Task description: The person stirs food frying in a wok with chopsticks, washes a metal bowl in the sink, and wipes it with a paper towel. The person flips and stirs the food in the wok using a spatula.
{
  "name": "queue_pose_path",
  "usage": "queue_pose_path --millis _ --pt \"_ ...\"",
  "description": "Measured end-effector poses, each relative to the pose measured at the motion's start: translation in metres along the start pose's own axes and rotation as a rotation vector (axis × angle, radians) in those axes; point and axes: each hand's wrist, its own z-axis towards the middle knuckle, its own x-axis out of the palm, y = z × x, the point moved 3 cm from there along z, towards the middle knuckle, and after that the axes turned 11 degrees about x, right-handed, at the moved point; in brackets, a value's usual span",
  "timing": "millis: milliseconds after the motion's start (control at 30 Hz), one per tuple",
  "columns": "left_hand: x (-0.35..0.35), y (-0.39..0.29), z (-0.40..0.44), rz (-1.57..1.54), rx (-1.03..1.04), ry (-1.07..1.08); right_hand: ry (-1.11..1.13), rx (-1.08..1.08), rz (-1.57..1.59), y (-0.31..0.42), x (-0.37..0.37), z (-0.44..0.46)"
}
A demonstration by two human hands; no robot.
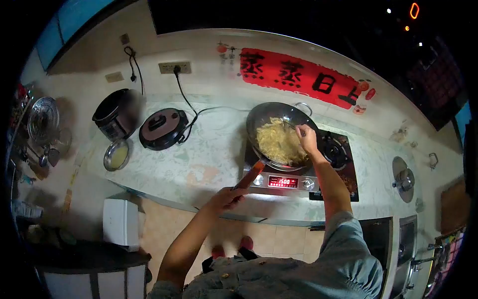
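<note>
A dark wok (256, 117) sits on the induction cooktop (259, 189), with pale yellow, shredded-looking food (274, 142) inside. My left hand (225, 200) is closed around the wok's wooden handle (253, 174), which points toward me. Over the wok's right side, my right hand (307, 138) has its fingers closed on a thin utensil, mostly hidden by the hand and the food. The cooktop's red display (284, 181) reads 1500.
To the left are an open cooker pot (112, 117), its lid (163, 128) and a metal bowl (117, 155) of yellowish liquid. A gas burner (334, 151) adjoins the wok on the right. A pot lid (404, 180) lies farther right. A power cord (186, 99) crosses the counter behind.
</note>
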Motion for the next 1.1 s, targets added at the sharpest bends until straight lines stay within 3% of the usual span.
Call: queue_pose_path --millis 200,367,400,500,533,567,600,667,800,1100 --pt "0.003 -0.003 -0.004 0.013 0.058 -0.01 0.183 -0.09 -0.065 0.006 -0.002 -0.003" --pt "0.001 0.004 0.005 0.033 0.03 0.0 -0.188 0.121 0.205 -0.001 -0.034 -0.008" --pt "0.0 0.005 0.005 0.042 0.03 -0.018 -0.145 0.306 0.274 0.001 -0.042 -0.015" --pt "-0.006 0.005 0.011 0.058 0.002 0.04 -0.143 0.385 0.48 -0.029 -0.048 -0.035" --pt "-0.008 0.005 0.01 0.033 -0.022 0.0 -0.082 0.444 0.791 -0.004 -0.061 -0.053" --pt "-0.014 0.01 0.013 0.039 -0.028 0.015 -0.097 0.45 0.783 0.003 -0.071 -0.062" --pt "-0.021 0.015 0.021 0.081 0.133 0.089 -0.101 0.571 0.823 0.005 -0.077 -0.073" --pt "-0.022 0.017 0.026 -0.003 0.032 0.079 -0.089 0.724 0.905 0.017 -0.093 -0.096" --pt "-0.022 0.038 0.039 -0.002 0.191 0.148 -0.114 0.753 0.999 0.029 -0.107 -0.127" --pt "-0.003 0.059 0.048 -0.013 0.24 0.104 -0.092 0.6 0.846 0.058 -0.106 -0.154"
